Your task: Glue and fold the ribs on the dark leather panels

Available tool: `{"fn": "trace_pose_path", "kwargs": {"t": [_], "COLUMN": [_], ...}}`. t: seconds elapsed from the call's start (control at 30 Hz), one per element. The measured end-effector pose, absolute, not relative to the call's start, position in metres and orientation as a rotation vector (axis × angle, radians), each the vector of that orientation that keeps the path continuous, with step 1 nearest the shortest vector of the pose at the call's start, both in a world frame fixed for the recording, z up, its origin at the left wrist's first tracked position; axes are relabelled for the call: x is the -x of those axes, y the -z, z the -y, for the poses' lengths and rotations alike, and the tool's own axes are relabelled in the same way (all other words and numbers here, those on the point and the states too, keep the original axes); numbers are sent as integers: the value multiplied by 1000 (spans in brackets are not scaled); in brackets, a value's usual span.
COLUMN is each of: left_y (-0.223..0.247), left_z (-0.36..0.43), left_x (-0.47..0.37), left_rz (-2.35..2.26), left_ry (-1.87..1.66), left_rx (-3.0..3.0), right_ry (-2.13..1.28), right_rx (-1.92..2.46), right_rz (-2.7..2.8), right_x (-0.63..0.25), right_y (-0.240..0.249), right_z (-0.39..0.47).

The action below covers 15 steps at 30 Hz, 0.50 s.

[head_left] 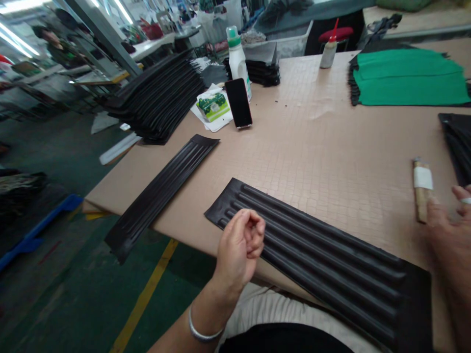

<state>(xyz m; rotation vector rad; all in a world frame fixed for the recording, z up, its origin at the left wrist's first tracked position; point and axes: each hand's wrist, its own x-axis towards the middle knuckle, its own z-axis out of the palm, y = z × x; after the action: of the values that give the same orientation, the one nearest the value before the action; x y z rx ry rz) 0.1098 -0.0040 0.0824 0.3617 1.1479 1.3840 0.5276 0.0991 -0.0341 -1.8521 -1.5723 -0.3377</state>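
Note:
My left hand (241,245), with a silver bangle on its wrist, is closed with fingers curled in over the far-left end of a black ribbed panel (324,245). I see nothing between those fingers. The panel lies slantwise along the table's near edge. At the right edge of the view, my right hand (451,240) is partly cut off and a little blurred, its thumb and finger apart. A white band shows on one finger. Beside its thumb lies a short wooden-coloured tool (421,191) wrapped in white tape; whether they touch I cannot tell.
A second ribbed panel (165,189) overhangs the table's left edge. Behind stand a black stack (158,93), a phone (239,104), a tissue pack (212,106), a white bottle (238,61) and a red-tipped bottle (328,51). Green pieces (408,77) and dark sheets (458,142) lie right.

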Motion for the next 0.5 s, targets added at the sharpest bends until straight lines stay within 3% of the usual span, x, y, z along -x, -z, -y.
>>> {"fn": "trace_pose_path", "kwargs": {"t": [0.17,0.3,0.4,0.5], "left_y": [-41,-15,-2,2], "left_z": [2,-16,-21,-9], "left_x": [-35,-6,-3,-3], "left_rz": [-1830,-1929,-1936,-1954], "left_ry": [-1330,-648,-259,-158], "left_rx": [-1284,-2221,-2378,-2428], "right_ry": [-64,-59,-2,7], "right_rx": [1501,1415,1406,1326], "right_rz": [2082,2437,2531,2610], "right_x": [-438,-367,-357,-383], "right_y": [3,11,20,23], "right_z": [-3,58,60,34]}}
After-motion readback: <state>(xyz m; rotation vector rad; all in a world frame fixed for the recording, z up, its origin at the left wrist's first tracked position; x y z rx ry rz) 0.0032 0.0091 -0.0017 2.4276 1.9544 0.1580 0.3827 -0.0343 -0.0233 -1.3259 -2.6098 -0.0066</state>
